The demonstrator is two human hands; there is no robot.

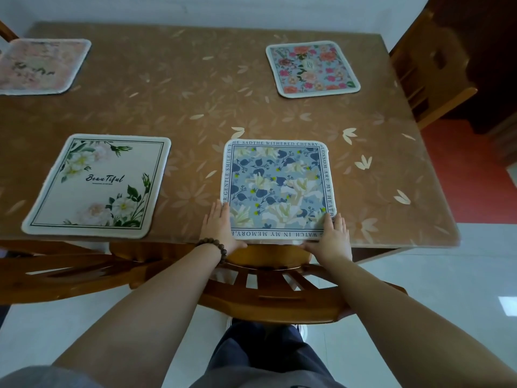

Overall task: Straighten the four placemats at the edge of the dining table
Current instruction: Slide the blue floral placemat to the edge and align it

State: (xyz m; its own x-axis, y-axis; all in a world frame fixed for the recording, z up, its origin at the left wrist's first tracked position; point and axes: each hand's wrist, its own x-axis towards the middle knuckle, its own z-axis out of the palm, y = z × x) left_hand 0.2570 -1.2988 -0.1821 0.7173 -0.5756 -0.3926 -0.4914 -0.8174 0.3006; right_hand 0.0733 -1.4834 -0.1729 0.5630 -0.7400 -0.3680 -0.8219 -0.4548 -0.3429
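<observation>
Pressing flat, fingers together, on the near corners of the blue floral square cloth placemat [278, 189] at the brown table's [167, 107] near edge, left hand [221, 228] and right hand [330, 236] risk dragging its overhanging edge off through uneven pulling.

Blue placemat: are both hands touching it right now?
Touching. The head view shows the left hand and right hand pressed against the blue placemat's near corners.

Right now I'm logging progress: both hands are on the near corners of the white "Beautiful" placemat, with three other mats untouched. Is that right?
Not quite. In the head view the left hand and right hand are on the near corners of the blue floral placemat, not the white "Beautiful" placemat. The other three mats are untouched.
</observation>
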